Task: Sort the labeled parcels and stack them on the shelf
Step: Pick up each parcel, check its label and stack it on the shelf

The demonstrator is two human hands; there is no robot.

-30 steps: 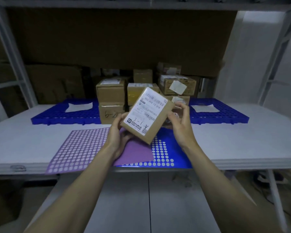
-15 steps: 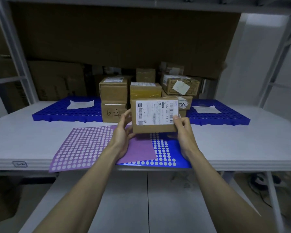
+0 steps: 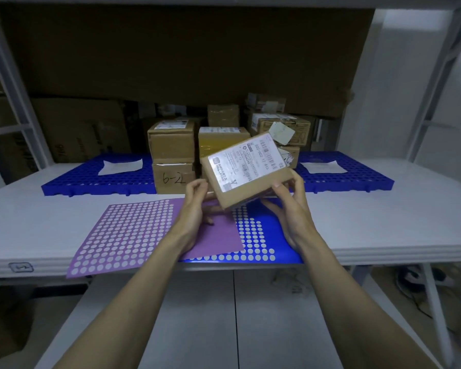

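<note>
A small flat brown parcel (image 3: 246,170) with a white printed label is held tilted above the white shelf (image 3: 383,217), label facing up. My right hand (image 3: 290,209) grips its right end, thumb on top. My left hand (image 3: 197,206) is at its left lower edge, fingers curled near the corner; the contact is hard to make out. Behind it stand several stacked brown parcels (image 3: 172,145), one marked "6-2" (image 3: 173,178), on a blue grid pallet (image 3: 91,174).
A purple dotted sheet (image 3: 128,230) and a blue dotted sheet (image 3: 261,235) lie on the shelf under my hands. White paper slips (image 3: 120,166) lie on the pallet left and right. Large cartons (image 3: 83,129) stand at the back left. White rack posts (image 3: 8,83) frame both sides.
The parcel has turned in my hands: first tilted with its label slanting left, then level and facing me, now rotated clockwise with its right end raised. My right hand slid to the right end.
</note>
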